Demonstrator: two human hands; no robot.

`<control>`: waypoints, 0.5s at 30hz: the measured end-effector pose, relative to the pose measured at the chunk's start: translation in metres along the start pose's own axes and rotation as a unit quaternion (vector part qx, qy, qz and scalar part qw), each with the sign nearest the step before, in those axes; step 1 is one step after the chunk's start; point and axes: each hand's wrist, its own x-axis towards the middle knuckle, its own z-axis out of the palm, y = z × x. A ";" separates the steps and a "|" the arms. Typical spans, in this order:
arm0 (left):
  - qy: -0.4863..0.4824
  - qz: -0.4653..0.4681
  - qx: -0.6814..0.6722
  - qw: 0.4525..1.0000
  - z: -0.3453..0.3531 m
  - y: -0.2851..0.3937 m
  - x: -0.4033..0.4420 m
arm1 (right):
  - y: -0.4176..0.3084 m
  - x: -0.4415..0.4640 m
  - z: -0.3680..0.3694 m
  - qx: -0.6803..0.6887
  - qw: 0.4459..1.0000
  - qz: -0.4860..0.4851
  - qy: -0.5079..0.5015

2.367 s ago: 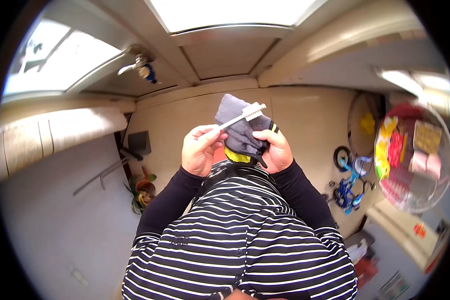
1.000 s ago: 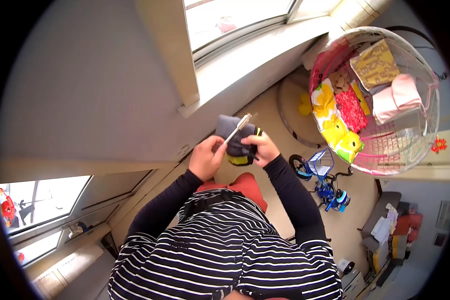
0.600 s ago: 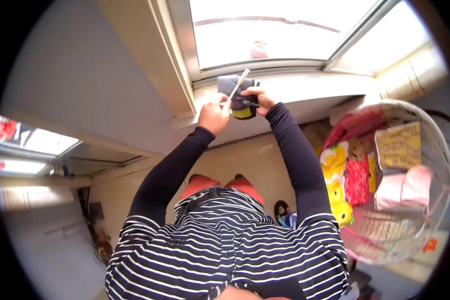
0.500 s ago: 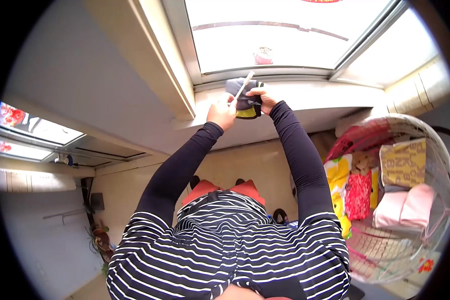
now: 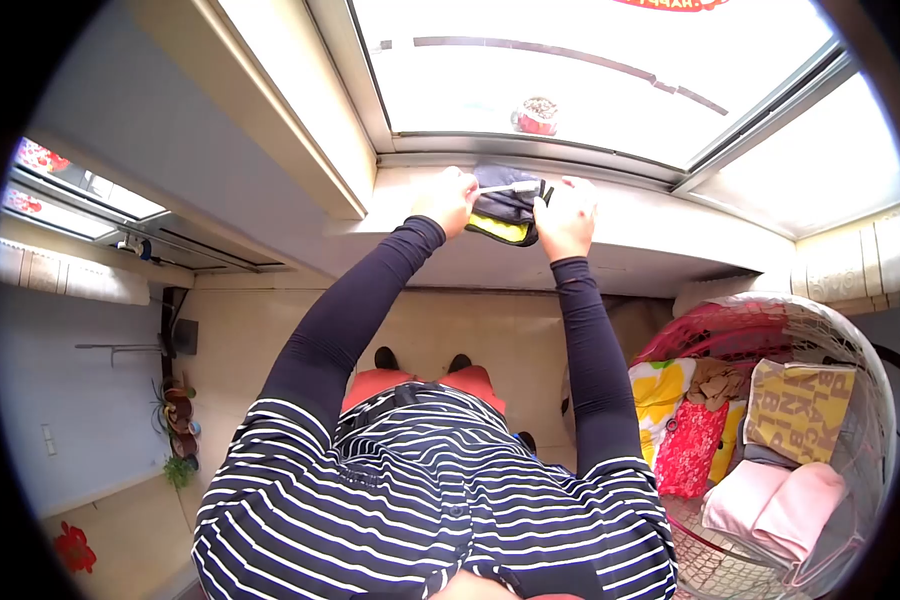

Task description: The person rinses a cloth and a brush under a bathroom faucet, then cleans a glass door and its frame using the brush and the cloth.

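A dark grey cloth piece with a bright yellow-green part and black edging (image 5: 503,208) is held between my hands over the window ledge. Its exact kind is unclear. My left hand (image 5: 448,203) is closed at its left side, around the end of a slim whitish stick-like tool (image 5: 505,189). This tool lies almost level across the cloth, its wider end pointing right. At the cloth's right edge, my right hand (image 5: 569,220) is closed, with the thumb against the dark border. Part of the cloth is hidden behind the fingers.
A window frame (image 5: 530,150) borders the pale ledge (image 5: 630,205). To my right, a netted round basket (image 5: 855,345) holds a yellow lettered cloth (image 5: 800,408), folded pink fabric (image 5: 775,508) and a red patterned cloth (image 5: 694,448). Potted plants (image 5: 178,430) stand at the left wall.
The tool has swung from a steep upward slant to nearly level. My right hand has shifted right along the cloth's edge, and the whole view has moved slightly.
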 end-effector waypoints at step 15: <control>0.040 -0.056 0.043 0.997 -0.036 0.017 -0.079 | -0.059 -0.076 -0.025 0.189 0.975 -0.107 0.046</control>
